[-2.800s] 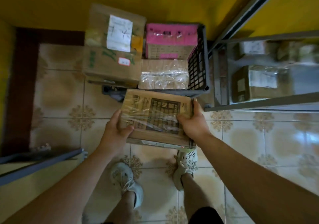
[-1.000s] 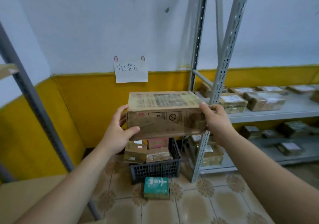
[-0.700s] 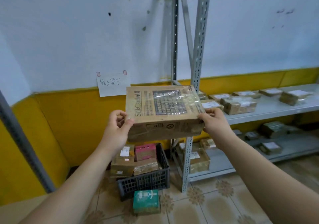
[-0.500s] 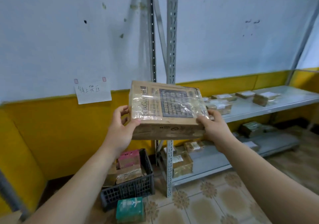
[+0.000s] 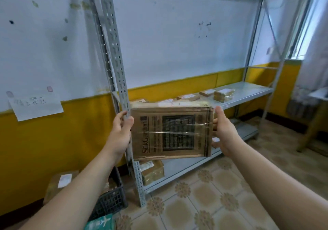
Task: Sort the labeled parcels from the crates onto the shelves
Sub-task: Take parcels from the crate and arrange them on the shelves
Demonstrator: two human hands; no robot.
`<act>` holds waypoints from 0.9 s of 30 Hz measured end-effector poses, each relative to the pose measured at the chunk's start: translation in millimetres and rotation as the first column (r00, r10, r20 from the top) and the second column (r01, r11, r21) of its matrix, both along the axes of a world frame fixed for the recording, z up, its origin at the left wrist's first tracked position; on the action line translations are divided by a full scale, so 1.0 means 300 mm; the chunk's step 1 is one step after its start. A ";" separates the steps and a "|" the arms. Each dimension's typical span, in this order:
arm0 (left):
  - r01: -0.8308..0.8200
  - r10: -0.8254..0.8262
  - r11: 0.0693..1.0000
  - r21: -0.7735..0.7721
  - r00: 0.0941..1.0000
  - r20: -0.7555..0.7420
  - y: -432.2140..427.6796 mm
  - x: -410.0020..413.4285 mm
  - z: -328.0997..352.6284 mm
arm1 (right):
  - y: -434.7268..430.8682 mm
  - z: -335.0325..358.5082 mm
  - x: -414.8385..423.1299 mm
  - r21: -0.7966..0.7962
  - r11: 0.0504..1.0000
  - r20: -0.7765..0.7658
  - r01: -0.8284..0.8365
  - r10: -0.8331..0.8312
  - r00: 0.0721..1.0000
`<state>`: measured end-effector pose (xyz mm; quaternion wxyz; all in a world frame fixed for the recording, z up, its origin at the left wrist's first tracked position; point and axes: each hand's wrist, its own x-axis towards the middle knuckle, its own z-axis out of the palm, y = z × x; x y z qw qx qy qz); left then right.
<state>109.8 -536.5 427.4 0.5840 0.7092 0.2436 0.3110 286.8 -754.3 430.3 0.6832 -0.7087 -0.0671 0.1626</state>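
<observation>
1. You hold the box [image 5: 170, 132] in the air between both hands, in front of the rack's front left post [image 5: 115, 52]. It rests on nothing and hangs about level with the front edge of the middle shelf [image 5: 248, 91].
2. Your left hand [image 5: 122, 128] grips the left edge. The thumb lies on the printed face and the fingers curl round behind it.
3. Your right hand [image 5: 223, 130] grips the right edge. The thumb stands up along the edge, and the other fingers reach behind the box, mostly hidden.
4. The printed, taped face is tipped up toward you, probably so you can read the label and choose a shelf. A hand on each short edge keeps that face uncovered.
5. Small parcels [image 5: 223, 94] lie flat in a row near the back edge of the middle shelf, white labels up, likely so each can be read from the aisle.
6. One wrapped parcel [image 5: 152, 169] sits at the left end of the lower shelf [image 5: 186, 166], just beside the post.
7. The crate [image 5: 110, 201] stands on the floor to the left of the post, close enough to keep the carry short.
8. Your box is not yet shelved. To put it down you will likely have to bring it to the right of the post.
</observation>
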 end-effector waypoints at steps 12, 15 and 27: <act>0.118 -0.118 0.993 -0.028 0.993 -0.026 0.100 0.309 -0.069 | 0.024 -0.093 0.158 -0.120 0.985 0.018 0.122 -0.121 0.992; 0.129 -0.129 0.991 -0.045 0.991 -0.016 0.156 0.391 -0.078 | 0.059 -0.084 0.208 -0.150 0.972 0.039 0.181 -0.177 0.983; 0.296 -0.295 0.938 -0.180 0.955 0.033 0.146 0.742 -0.088 | -0.003 -0.158 0.348 -0.221 0.881 0.139 0.417 -0.395 0.908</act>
